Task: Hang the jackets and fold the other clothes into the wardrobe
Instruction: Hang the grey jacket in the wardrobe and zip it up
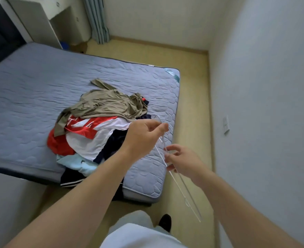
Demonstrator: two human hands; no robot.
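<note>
Head view: hanger [185,200] is pinched at its hook end by left hand [142,136] and gripped by right hand [181,161], probably readied for a jacket. Clothes pile [94,133] is left on bed [22,97], nine o'clock of the hands.

Just one cam, wide-angle, worn on the head. It looked forward and down from standing height, with the left hand [144,135] and right hand [181,161] close under the lens and the bed [40,95] and floor [192,68] further off.
</note>
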